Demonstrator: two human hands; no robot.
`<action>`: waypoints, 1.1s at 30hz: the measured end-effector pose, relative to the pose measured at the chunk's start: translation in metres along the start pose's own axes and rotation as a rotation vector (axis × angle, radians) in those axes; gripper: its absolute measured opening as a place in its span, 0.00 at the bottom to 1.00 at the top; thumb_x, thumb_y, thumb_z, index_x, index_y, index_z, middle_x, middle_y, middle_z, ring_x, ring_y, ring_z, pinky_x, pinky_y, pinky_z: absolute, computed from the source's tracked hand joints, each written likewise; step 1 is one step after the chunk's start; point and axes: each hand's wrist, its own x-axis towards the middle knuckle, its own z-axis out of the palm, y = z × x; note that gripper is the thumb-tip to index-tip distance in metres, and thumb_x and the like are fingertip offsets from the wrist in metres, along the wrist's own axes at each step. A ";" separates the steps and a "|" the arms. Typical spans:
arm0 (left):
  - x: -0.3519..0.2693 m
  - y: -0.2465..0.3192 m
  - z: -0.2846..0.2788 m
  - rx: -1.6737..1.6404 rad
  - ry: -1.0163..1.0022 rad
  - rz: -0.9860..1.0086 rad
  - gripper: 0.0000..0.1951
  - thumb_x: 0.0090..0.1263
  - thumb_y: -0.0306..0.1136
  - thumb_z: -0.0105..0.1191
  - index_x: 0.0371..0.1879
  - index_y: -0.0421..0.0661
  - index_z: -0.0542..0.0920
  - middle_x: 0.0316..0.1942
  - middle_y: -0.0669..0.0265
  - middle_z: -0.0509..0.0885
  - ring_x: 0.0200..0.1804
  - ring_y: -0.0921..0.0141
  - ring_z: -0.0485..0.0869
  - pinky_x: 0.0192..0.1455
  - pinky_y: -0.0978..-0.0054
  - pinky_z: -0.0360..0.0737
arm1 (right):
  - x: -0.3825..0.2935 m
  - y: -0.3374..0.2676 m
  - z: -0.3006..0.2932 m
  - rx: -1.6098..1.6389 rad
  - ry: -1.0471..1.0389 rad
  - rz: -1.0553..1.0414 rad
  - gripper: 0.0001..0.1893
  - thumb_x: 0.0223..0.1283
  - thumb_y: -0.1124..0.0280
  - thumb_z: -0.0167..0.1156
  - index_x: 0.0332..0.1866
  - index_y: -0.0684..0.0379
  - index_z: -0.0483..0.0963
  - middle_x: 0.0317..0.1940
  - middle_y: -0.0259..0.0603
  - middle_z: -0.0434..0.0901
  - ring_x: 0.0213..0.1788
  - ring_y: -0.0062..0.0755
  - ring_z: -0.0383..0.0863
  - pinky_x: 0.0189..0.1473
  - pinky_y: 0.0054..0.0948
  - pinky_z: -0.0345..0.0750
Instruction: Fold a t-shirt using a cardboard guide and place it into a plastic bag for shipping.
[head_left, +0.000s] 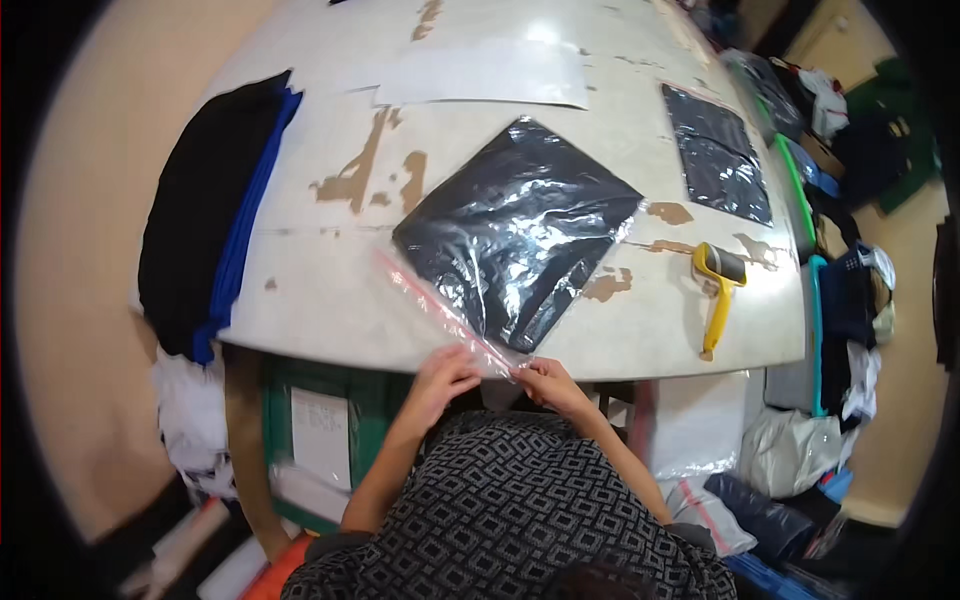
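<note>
A dark folded garment in a clear plastic bag (517, 225) lies turned cornerwise on the worn white table (315, 307). Along the bag's near left edge runs a red strip (435, 304) at its mouth. My right hand (551, 384) pinches the near corner of that edge between thumb and fingers. Beside it, my left hand (444, 379) is at the table's front edge by the clear flap, its fingers slightly spread and blurred. Whether the left fingertips touch the plastic is hard to tell.
Black and blue folded fabric (214, 210) is stacked at the left. A white sheet (484, 75) lies beyond the bag. To the right are another bagged dark garment (716, 154) and a yellow-handled lint roller (720, 296). Crates of clothes (814, 322) line the table's right side.
</note>
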 end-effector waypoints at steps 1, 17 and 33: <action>-0.011 -0.014 0.012 0.056 -0.008 -0.032 0.16 0.68 0.34 0.48 0.52 0.41 0.67 0.48 0.60 0.74 0.47 0.66 0.77 0.51 0.66 0.76 | 0.000 0.002 0.000 -0.004 -0.054 -0.014 0.11 0.57 0.62 0.57 0.28 0.59 0.73 0.15 0.27 0.68 0.15 0.14 0.63 0.17 0.16 0.57; 0.001 -0.078 0.061 0.073 0.289 0.204 0.12 0.61 0.40 0.58 0.33 0.43 0.80 0.28 0.73 0.81 0.32 0.81 0.78 0.31 0.84 0.71 | 0.008 0.018 -0.007 -0.050 -0.049 -0.219 0.10 0.58 0.68 0.56 0.31 0.65 0.73 0.16 0.29 0.72 0.16 0.13 0.66 0.19 0.14 0.62; 0.002 -0.087 0.071 -0.197 0.343 0.227 0.09 0.62 0.38 0.55 0.31 0.46 0.81 0.28 0.74 0.81 0.31 0.82 0.76 0.31 0.85 0.67 | -0.002 0.012 -0.010 -0.149 -0.131 -0.258 0.12 0.58 0.63 0.58 0.31 0.63 0.75 0.17 0.27 0.72 0.16 0.11 0.64 0.19 0.14 0.60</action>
